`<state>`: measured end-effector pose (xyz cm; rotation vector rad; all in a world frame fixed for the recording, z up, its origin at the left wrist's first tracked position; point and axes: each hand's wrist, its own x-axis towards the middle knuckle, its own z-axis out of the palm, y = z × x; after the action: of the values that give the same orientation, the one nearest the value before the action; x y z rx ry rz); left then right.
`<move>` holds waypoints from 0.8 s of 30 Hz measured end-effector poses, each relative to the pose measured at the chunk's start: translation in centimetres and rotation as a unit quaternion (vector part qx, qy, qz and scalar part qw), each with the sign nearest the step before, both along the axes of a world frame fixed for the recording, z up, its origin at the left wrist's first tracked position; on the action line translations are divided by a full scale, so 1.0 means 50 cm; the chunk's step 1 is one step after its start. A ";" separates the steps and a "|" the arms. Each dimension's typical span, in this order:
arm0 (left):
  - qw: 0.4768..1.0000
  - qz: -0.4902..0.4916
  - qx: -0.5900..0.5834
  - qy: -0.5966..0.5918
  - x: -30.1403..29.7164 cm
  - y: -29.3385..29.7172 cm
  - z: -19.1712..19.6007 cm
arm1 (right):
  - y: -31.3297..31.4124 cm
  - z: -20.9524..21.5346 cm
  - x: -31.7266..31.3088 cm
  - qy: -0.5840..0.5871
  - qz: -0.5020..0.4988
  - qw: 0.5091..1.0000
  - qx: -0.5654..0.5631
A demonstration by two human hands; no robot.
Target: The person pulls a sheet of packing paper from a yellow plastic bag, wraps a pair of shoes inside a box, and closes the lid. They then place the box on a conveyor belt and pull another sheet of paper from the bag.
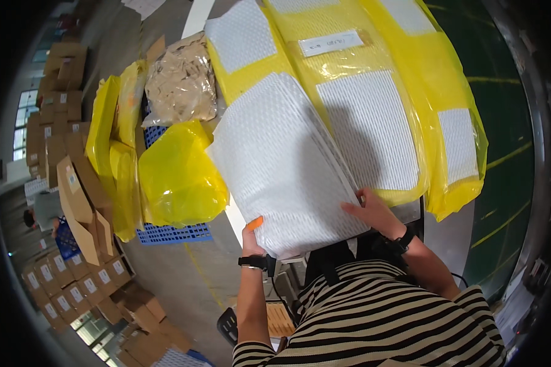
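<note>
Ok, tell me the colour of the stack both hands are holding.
White, with a fine dimpled texture; the stack shows best in the head view.

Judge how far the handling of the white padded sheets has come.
Done: yellow bags of white sheets lie filled on the table. In hand: the left hand and right hand grip a loose stack of white sheets. Left: that stack is not bagged.

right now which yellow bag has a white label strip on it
The big middle yellow bag on the table, above the white stack in both hands; the label strip lies near its top.
</note>
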<state>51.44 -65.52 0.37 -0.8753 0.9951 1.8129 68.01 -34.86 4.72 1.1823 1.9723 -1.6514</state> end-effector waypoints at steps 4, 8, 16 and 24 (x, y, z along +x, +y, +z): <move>1.000 -0.003 0.012 -0.002 0.001 -0.007 -0.003 | -0.010 0.049 -0.024 0.035 0.148 0.985 0.086; 0.999 -0.017 0.029 0.027 0.003 -0.021 -0.021 | -0.036 0.111 -0.037 0.153 0.215 0.913 0.310; 0.999 -0.037 0.013 -0.013 -0.005 -0.026 -0.023 | -0.047 0.109 -0.066 0.246 0.173 0.952 0.059; 0.984 -0.143 -0.084 0.063 -0.007 0.035 0.076 | -0.019 0.166 -0.094 0.232 0.165 0.958 -0.036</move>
<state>51.09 -63.76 4.17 -0.6818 1.3003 1.5707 63.33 -35.79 13.05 0.4216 2.1981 -1.9151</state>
